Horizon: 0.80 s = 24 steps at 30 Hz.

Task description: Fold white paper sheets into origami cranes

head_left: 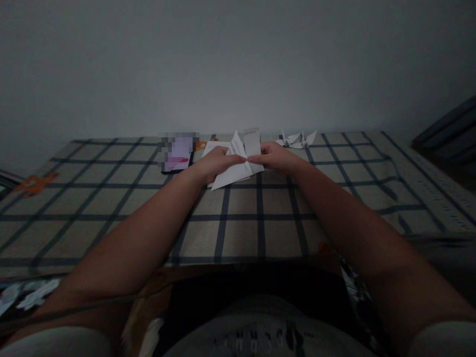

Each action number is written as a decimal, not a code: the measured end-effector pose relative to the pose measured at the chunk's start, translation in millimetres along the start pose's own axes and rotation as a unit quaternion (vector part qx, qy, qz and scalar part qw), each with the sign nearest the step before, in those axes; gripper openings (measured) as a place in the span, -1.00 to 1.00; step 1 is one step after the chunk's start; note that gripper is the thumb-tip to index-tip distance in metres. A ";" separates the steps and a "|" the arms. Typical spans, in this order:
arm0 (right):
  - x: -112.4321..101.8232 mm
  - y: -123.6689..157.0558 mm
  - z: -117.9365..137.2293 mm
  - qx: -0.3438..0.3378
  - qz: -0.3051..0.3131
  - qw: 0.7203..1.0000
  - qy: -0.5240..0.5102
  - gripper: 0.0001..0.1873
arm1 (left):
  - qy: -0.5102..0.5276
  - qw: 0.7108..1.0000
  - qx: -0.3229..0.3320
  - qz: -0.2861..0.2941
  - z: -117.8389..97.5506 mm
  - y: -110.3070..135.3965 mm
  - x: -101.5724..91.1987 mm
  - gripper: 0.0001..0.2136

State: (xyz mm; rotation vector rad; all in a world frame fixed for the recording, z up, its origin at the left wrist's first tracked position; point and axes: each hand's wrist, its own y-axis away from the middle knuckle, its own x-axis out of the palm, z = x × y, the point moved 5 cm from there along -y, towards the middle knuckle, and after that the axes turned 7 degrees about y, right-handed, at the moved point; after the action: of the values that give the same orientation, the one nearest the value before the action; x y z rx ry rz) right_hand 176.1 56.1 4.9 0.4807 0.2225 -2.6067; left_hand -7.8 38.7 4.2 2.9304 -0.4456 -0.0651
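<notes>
A partly folded sheet of printed paper is held between both hands above the table. My left hand grips its left side, the thumb pressed on top near the middle. From the other side my right hand pinches it, and the two thumb tips almost meet at a crease. One pointed flap and one squarer flap stand up behind the thumbs. Most of the fingers are hidden under or behind the paper. Below and behind it lies more white paper, largely covered by my left hand.
Folded paper cranes sit at the back right. A phone with a lit, partly blurred screen lies left of my hands. A checked cloth covers the table, which meets a plain wall. A dark striped object stands at the far right.
</notes>
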 end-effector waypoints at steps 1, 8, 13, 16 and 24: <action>0.7 0.0 1.8 -0.003 0.001 1.000 -0.002 -0.72 | -0.007 1.000 0.003 -0.002 0.1 -0.4 -0.6 -0.69; 0.4 4.1 19.1 -0.046 -0.062 0.994 0.076 -0.80 | 0.012 1.000 -0.008 -0.026 -0.8 -1.3 0.5 -0.78; -0.9 4.4 15.0 -0.005 -0.054 0.996 0.073 -0.76 | 0.043 0.999 -0.002 -0.030 -2.0 -0.9 0.6 -0.79; -0.6 4.1 13.2 -0.007 -0.030 0.999 0.041 -0.76 | 0.039 0.999 0.003 -0.038 -3.8 1.4 -0.3 -0.77; -2.8 -0.2 0.4 -0.018 -0.021 0.999 0.039 -0.71 | 0.018 0.999 -0.020 -0.019 -2.0 2.1 -0.4 -0.72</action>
State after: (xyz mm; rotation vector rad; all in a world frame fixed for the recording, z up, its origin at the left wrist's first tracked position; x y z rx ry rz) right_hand 178.2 57.3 6.3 0.5730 0.3073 -2.6228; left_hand -8.6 37.2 6.5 2.8965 -0.3780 -0.0271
